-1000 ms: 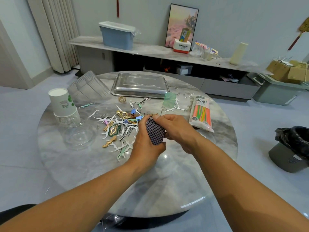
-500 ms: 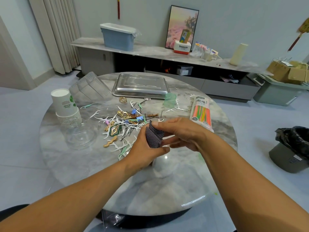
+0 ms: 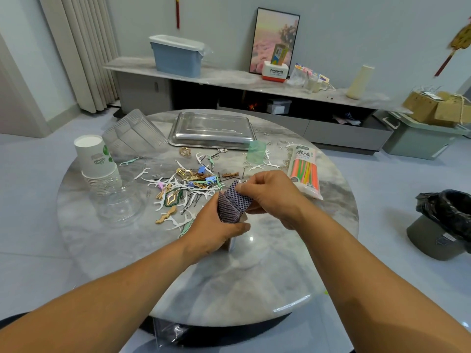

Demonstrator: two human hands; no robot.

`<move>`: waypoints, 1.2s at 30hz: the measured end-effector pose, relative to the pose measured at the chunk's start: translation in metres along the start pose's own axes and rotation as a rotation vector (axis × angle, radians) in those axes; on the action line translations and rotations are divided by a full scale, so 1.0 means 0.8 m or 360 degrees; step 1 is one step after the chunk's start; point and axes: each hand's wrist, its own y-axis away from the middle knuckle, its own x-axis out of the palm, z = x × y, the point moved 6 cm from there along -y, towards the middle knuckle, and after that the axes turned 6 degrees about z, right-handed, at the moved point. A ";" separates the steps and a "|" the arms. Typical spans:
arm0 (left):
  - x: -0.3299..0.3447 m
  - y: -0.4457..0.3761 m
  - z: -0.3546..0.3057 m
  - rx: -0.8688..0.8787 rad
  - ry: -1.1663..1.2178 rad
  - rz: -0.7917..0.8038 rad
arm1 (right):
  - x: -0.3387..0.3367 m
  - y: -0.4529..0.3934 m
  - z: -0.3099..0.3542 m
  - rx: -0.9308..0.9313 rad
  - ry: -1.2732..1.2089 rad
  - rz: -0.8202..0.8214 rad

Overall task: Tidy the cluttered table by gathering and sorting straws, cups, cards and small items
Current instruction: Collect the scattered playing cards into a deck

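A person stands at a round grey marble table (image 3: 254,289), seen from a head-worn camera. The left hand (image 3: 216,230) curls around a small stack of dark blue patterned playing cards (image 3: 230,207), gripping it from below and the side. The right hand (image 3: 272,194) pinches the top edge of the stack between thumb and fingers.

The cards sit above the table's middle, just right of a scattered pile of white floss picks, hairpins and clips (image 3: 188,189). Beyond that pile lies a rectangular steel tray (image 3: 211,131). A stack of white paper cups (image 3: 95,161) stands left of the pile, and a packet of coloured straws (image 3: 304,171) lies to its right.

The stack looks fanned and uneven. If either hand loosens, cards would likely slip and scatter into the small items, undoing the sorting.
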 end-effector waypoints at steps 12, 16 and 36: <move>0.007 0.003 0.000 0.0009 0.0015 0.0063 | 0.010 0.002 -0.009 0.0059 0.0470 0.0128; 0.010 0.003 -0.007 0.0031 0.0050 0.0125 | 0.013 0.003 -0.019 0.0230 0.0125 0.0209; 0.008 0.012 0.012 -0.0024 0.0092 0.0282 | 0.037 -0.005 -0.108 0.0944 -0.0129 0.0601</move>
